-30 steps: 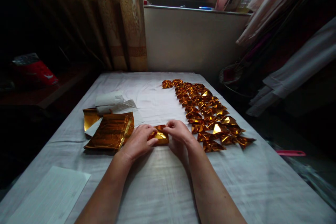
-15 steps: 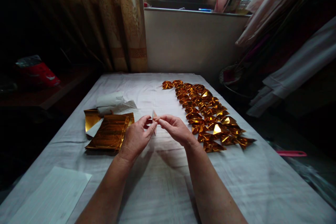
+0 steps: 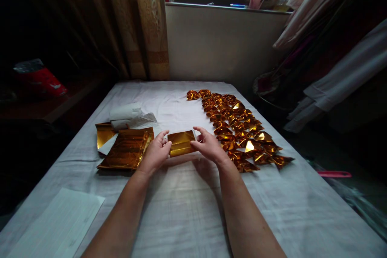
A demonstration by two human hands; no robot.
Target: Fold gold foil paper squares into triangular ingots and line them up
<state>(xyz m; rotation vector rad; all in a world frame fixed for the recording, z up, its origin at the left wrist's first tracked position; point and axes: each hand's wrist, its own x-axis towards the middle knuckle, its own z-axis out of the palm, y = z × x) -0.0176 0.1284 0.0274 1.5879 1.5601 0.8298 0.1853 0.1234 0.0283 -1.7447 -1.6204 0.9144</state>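
Note:
Between my hands, just above the white cloth, is a creased sheet of gold foil paper [image 3: 182,143], its shiny side facing me. My left hand [image 3: 156,149] pinches its left edge between thumb and fingers. At the opposite edge my right hand [image 3: 208,145] grips it the same way, and a pale strip shows by those fingers. Left of my left hand lies a stack of gold foil sheets [image 3: 125,149]. Several folded gold foil pieces [image 3: 238,127] are laid out in rows to the right of my right hand.
Crumpled white paper [image 3: 127,117] lies behind the stack. A pale sheet [image 3: 57,221] rests on the near left of the cloth-covered table [image 3: 181,225]. A curtain [image 3: 145,28] and wall stand beyond the far edge; clothes [image 3: 341,64] hang at right.
My hands have moved apart sideways. The paper, seen edge-on and pinched small before, now shows its flat gold face between them.

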